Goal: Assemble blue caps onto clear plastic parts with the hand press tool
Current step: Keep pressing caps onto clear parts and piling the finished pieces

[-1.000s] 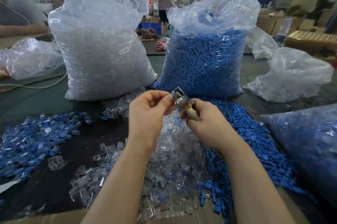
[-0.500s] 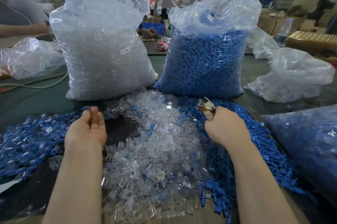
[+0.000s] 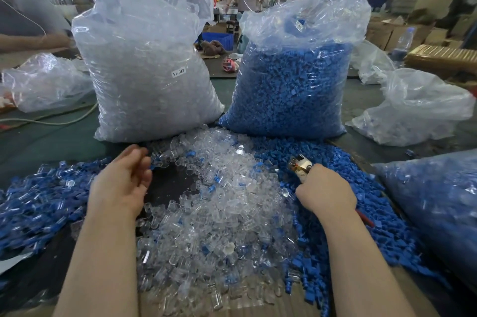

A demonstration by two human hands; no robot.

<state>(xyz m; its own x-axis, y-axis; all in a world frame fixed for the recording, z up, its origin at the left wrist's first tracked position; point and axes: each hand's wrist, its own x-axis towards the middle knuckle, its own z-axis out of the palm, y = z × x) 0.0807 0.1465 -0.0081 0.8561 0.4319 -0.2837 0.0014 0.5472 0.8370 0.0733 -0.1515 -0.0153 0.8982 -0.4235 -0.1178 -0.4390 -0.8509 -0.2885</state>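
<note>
The pile of clear plastic parts (image 3: 219,203) lies on the table (image 3: 46,143). Behind it stand two big bags. Right of the pile are loose blue caps (image 3: 343,161). There the right hand (image 3: 325,192) grips the hand press tool (image 3: 300,163). Left of the pile, the left hand (image 3: 121,182) hovers with relaxed fingers, holding nothing.

Bags, large, standing: 2, one of clear parts (image 3: 144,79), one of blue caps (image 3: 291,89). Press tool (image 3: 300,165): 1. Hands: 2, left (image 3: 121,182), right (image 3: 325,192). Loose clear parts (image 3: 219,200), loose caps (image 3: 343,161): heaps, too many to count.
</note>
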